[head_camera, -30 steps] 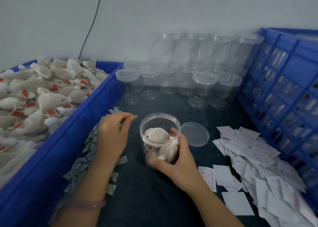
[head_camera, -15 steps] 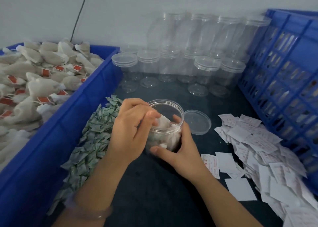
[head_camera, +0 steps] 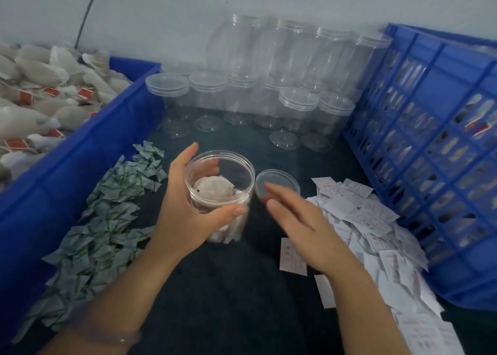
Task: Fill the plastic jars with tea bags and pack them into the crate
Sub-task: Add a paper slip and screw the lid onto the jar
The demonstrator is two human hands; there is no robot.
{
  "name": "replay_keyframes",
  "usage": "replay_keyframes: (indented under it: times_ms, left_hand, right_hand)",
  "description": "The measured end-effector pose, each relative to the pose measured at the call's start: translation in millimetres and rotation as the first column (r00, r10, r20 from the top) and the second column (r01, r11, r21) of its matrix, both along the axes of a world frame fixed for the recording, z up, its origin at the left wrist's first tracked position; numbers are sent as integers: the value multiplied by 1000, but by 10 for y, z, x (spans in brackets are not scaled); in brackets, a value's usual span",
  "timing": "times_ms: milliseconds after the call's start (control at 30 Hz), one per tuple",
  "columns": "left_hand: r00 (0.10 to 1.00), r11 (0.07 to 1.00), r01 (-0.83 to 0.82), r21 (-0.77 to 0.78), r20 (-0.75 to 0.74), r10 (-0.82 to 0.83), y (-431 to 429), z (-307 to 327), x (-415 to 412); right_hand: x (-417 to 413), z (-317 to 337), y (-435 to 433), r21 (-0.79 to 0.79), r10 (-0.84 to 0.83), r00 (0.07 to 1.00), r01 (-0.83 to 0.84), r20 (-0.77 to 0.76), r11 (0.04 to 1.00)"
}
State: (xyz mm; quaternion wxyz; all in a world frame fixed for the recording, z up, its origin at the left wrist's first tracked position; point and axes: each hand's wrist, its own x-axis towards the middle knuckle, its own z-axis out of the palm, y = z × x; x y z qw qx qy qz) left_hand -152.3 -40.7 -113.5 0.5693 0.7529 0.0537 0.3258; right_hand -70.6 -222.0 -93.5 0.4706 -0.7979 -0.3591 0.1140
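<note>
Several tea bags [head_camera: 213, 189] blur inside the jar [head_camera: 246, 185] the left hand [head_camera: 183, 214] grips.

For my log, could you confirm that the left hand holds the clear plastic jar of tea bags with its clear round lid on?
No: the head view shows the left hand holding the clear plastic jar of tea bags open, its clear round lid lying beside it.
</note>
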Motion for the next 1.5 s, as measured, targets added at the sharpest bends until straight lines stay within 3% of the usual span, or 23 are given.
replay_keyframes:
  times_ms: [67, 167, 233, 333, 400, 533, 600, 667, 733, 800, 900, 1067, 1500]
  left_hand:
    - [1000, 1000, -3, -1, 3, 3, -11, 2, 0]
    - [1000, 1000, -4, -3, 6, 4, -13, 15, -2]
    - [1000, 1000, -5, -10, 6, 5, -27, 23, -6]
    - [1000, 1000, -5, -19, 3, 5, -37, 30, -13]
    - [1000, 1000, -4, -19, 3, 4, -38, 36, -13]
    - [1000, 999, 8, -33, 4, -8, -44, 50, -23]
    - [999, 998, 52, -37, -9, -52, -69, 54, -37]
    - [991, 991, 127, -35, -40, -129, -135, 44, -52]
    - [981, 983, 184, -21, -62, -185, -225, 22, -61]
    - [980, 981, 191, -24, -55, -192, -288, 10, -60]
    - [981, 981, 188, -45, -43, -190, -301, 32, -69]
    - [978, 979, 200, -28, -49, -201, -292, 54, -83]
    - [981, 982, 189, -4, -45, -189, -274, 23, -67]
  right_hand:
    - [113, 31, -231, -147, -89, 996, 87, -8, 985]
    - [165, 18, -342, -544, -13, 1000, 11, 1, 839]
    - [149, -15, -289, -605, -11, 1000, 16, 12, 796]
    - [91, -32, -218, -593, -39, 999, 28, -6, 805]
    - [83, -41, -207, -510, -69, 998, 62, 7, 858]
    - [65, -4, -129, -118, -251, 963, 261, 95, 958]
    - [-3, 30, -66, 181, -376, 914, 348, 155, 920]
    - [-100, 60, 8, 469, -465, 876, 360, 128, 806]
    - [-184, 75, 74, 630, -469, 874, 294, 126, 718]
    - [-262, 70, 144, 626, -413, 872, 171, 264, 761]
    - [-316, 16, 218, 471, -262, 867, 36, 424, 881]
    - [-330, -41, 242, 385, -166, 941, 42, 295, 922]
    - [-312, -28, 200, 373, -196, 944, 87, 265, 924]
